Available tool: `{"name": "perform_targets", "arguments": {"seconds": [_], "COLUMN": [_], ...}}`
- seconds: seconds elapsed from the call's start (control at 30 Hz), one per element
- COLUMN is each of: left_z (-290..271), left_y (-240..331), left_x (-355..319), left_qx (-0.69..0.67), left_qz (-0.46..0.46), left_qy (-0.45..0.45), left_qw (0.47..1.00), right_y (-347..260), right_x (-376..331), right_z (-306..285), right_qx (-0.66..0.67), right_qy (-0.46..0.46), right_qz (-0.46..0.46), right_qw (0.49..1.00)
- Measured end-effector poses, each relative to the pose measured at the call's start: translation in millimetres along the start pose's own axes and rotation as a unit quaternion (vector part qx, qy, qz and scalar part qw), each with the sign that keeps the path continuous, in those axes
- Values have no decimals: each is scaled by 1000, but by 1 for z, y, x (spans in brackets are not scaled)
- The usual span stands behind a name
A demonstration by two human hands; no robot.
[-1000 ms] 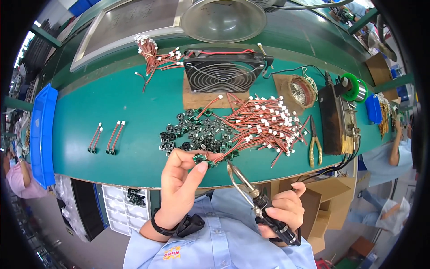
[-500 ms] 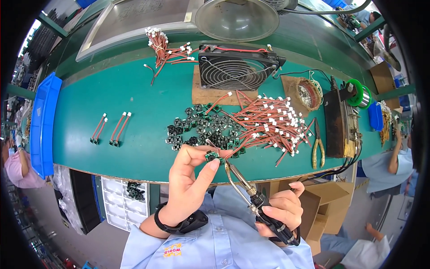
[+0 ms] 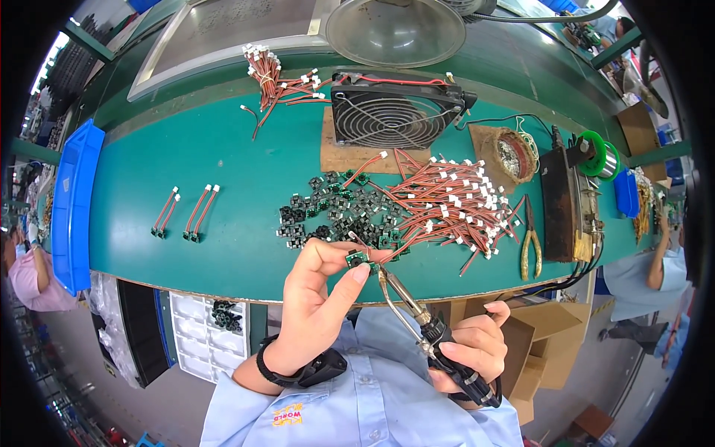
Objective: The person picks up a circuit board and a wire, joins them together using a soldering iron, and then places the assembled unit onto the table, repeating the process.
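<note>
Green and long, the counter [image 3: 223,186] is stretching across our view, with a blue bin [image 3: 74,201] sitting at its left end. We are pinching a small green circuit board [image 3: 357,258] in our left hand [image 3: 320,298], thumb and forefinger clenched on it, just above the counter's near edge. Our right hand [image 3: 465,354] is wrapping its grip tight around a soldering iron [image 3: 417,316], whose tip is touching the board. Just beyond, a heap of small black parts [image 3: 335,216] is lying beside a pile of red wire leads with white plugs [image 3: 454,205]. Farther off, a black fan [image 3: 395,112] is standing on a cardboard square, and yellow-handled pliers [image 3: 530,246] are lying to the right near the solder spool [image 3: 599,153].
</note>
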State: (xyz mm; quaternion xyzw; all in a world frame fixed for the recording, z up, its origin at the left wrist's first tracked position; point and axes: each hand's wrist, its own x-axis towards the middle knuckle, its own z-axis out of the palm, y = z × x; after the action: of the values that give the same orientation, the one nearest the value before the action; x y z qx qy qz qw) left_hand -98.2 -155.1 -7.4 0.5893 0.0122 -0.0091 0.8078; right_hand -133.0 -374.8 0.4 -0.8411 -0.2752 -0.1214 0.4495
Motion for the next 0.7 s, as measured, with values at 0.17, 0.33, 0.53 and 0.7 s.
{"name": "perform_targets", "arguments": {"seconds": [0.17, 0.33, 0.53, 0.7], "left_z": [0, 1, 1, 0], "left_y": [-1, 0, 0, 0], "left_x": [-1, -1, -1, -1], "left_qx": [5, -3, -12, -16], "left_qz": [-3, -2, -2, 7], "left_qy": [-4, -2, 3, -4], "left_qw": [1000, 1000, 1000, 1000], "right_y": [0, 0, 1, -1], "right_x": [-1, -2, -7, -7], "right_z": [-1, 0, 2, 0], "right_qx": [0, -8, -13, -18], "right_qy": [-2, -3, -1, -10], "right_qz": [3, -2, -11, -12], "right_qw": [1000, 1000, 1000, 1000]}}
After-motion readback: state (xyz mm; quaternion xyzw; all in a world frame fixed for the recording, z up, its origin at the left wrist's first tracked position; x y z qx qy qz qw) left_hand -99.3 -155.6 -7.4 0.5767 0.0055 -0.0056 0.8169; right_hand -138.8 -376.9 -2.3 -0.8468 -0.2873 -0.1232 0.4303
